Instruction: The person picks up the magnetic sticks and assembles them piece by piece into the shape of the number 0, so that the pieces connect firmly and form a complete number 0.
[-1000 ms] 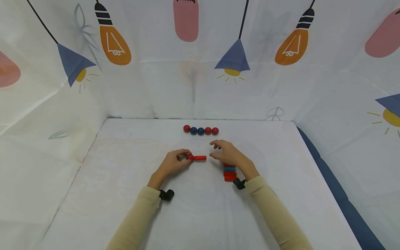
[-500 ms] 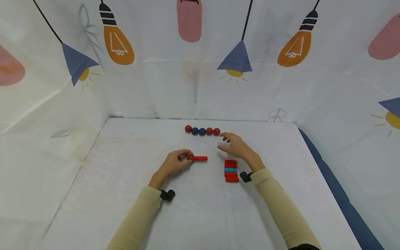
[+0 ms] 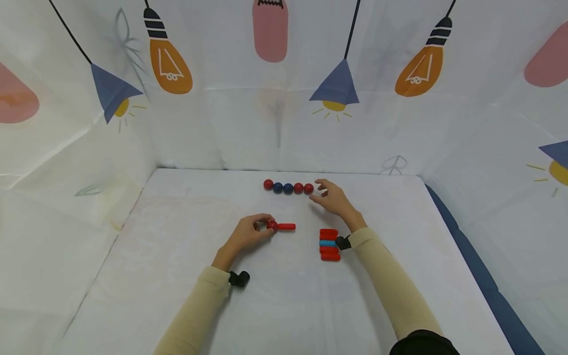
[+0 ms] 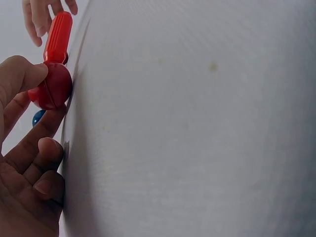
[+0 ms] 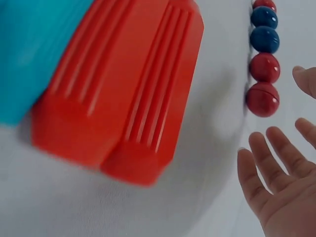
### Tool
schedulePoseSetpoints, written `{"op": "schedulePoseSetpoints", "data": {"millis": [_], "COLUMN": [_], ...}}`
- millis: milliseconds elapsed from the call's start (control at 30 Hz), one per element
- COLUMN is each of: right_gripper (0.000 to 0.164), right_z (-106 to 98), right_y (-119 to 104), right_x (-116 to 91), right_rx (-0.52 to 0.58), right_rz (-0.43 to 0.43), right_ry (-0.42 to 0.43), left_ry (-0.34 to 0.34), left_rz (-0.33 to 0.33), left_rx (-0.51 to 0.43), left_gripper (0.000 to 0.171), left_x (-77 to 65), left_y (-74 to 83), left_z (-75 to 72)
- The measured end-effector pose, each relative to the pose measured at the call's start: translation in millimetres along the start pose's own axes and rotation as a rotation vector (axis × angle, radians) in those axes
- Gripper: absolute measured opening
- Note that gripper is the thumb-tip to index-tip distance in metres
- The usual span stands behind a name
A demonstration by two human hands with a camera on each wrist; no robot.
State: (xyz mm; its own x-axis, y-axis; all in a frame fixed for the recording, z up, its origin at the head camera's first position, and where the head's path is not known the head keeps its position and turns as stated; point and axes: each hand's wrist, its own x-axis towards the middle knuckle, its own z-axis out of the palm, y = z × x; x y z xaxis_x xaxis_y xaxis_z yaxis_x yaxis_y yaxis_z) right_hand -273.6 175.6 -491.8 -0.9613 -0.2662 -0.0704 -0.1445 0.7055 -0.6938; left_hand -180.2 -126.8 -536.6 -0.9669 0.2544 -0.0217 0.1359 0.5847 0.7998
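Observation:
My left hand (image 3: 246, 232) pinches a red ball (image 4: 52, 88) between thumb and fingers, low at the white table. Joined end to end with that ball, a ridged red rod (image 3: 286, 227) points to the right. My right hand (image 3: 333, 198), its fingers spread and holding nothing, hovers at the right end of a row of balls. The closest one is a red ball (image 5: 262, 99), just beyond the fingertips in the right wrist view. Along the row come another red ball (image 3: 298, 188), two dark blue balls (image 3: 283, 188) and a red ball (image 3: 268, 184) at the left end.
Below my right wrist lies a stack of several ridged rods, red rods (image 3: 330, 257) with one blue rod (image 3: 327, 243) among them. A printed white cloth (image 3: 239, 128) rises behind the white table (image 3: 186, 286) and along both sides.
My right hand has moved up and away from beside the red rod to the right end of the ball row. My left hand keeps its pinch on the red ball.

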Motion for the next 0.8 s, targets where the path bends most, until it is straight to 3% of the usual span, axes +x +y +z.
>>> {"op": "schedulePoseSetpoints", "data": {"millis": [333,800], "right_gripper": [0.061,0.045], "right_z": [10.2,19.2], "right_y": [1.8,-3.1], "right_x": [13.6,22.8], "right_rx": [0.102,0.066], "right_rz": [0.057,0.081], "right_ry": [0.056,0.085], "left_ry": [0.004,0.011], "left_rz": [0.002,-0.005], "left_rx": [-0.008,-0.015], "left_gripper": [0.029,0.029], "left_x": [-0.5,-2.4], "left_y": [0.7,1.8], "left_z": [0.3,-0.5]}}
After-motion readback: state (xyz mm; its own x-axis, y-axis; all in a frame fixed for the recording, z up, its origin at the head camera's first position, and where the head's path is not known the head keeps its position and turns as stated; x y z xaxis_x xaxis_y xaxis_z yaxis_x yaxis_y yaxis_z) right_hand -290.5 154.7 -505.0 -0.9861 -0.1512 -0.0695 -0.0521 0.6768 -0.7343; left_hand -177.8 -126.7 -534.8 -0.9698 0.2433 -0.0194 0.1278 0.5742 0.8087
